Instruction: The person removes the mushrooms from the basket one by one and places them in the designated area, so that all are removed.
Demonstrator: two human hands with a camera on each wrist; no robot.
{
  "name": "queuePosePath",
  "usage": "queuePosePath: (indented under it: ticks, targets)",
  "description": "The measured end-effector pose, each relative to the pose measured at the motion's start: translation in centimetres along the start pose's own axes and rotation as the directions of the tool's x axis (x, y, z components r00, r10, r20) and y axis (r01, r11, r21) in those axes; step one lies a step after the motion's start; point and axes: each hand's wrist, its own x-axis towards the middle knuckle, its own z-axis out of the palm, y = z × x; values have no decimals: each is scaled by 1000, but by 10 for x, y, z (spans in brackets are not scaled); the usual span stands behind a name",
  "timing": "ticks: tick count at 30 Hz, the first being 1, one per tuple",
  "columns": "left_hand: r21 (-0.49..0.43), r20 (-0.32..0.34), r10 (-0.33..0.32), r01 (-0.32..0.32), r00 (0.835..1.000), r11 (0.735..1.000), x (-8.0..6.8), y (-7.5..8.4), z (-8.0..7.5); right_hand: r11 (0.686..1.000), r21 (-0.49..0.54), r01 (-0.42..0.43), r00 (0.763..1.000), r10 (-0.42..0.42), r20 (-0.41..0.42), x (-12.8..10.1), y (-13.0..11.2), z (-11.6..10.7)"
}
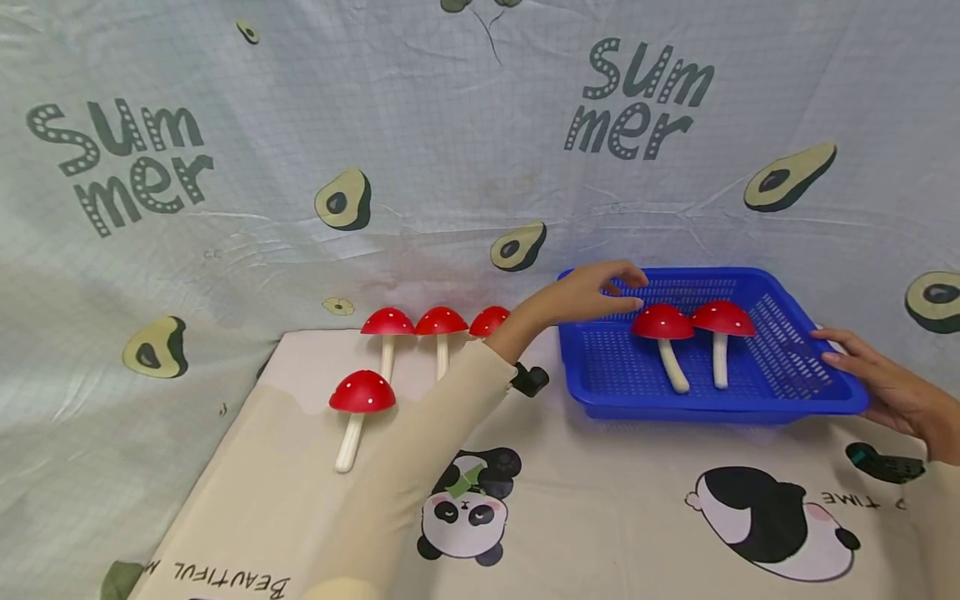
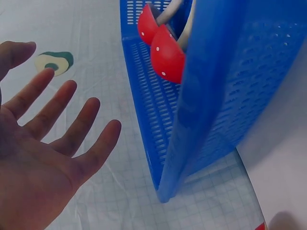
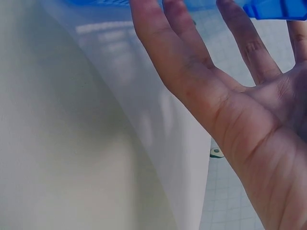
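A blue plastic basket (image 1: 600, 410) sits at the back right with two red-capped, white-stemmed toy mushrooms inside, a left one (image 1: 663, 323) and a right one (image 1: 722, 320). Over the basket's left part hovers my left hand (image 1: 592, 292), fingers spread and nothing in them; the left wrist view shows its bare palm beside the basket wall (image 2: 163, 139). At the basket's right rim, my right hand (image 1: 885, 379) holds the edge, fingertips over it and the thumb hidden below. In the right wrist view only a corner of the basket (image 3: 278, 8) shows by the right hand's fingers.
Several more toy mushrooms are left of the basket: one lies nearer (image 1: 362, 393), others in a row by the backdrop (image 1: 441, 322), partly behind my left sleeve (image 1: 420, 450). A patterned cloth (image 1: 600, 517) covers the table; a printed sheet (image 1: 450, 125) hangs behind.
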Motion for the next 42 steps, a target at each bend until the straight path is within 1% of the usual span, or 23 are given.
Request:
queuePosePath:
  ticks: [3,7,10,11,14,19,24,27,31,35,40,42]
  targets:
    - [-16,14,-46,46,999,999,9,4,0,1000,5,2,1000,-2,-2,-1,-1,0]
    - [1,36,-77,77,996,997,24,5,0,1000,28,6,1000,-6,3,-1,0,-1]
    - [40,51,-74,72,996,997,34,3,2,999,50,8,1000,-8,11,0,0,0]
    - [52,56,-74,71,996,996,36,2,3,998,58,14,1000,-15,25,0,0,0]
    - [78,68,-68,63,995,995,41,0,6,998,56,24,999,-26,32,0,0,0]
    - [79,80,-79,73,994,994,47,-6,12,996,81,36,998,-41,57,-1,0,0]
    - [94,136,-80,67,988,993,56,-12,16,994,105,44,995,-53,86,-2,0,0]
    - [99,163,-92,76,982,992,61,-12,18,992,119,47,995,-58,86,-3,0,1]
    - [72,167,-115,105,979,992,67,-9,20,990,130,46,997,-55,63,-6,0,1]
    - [67,170,-140,131,975,989,73,-9,23,991,128,45,997,-52,51,-7,0,2]
    - [62,172,-166,157,971,986,80,-16,25,994,98,46,998,-50,45,-7,-1,4]
    - [68,178,-166,157,970,985,83,-20,26,995,92,47,998,-51,46,-7,-1,5]
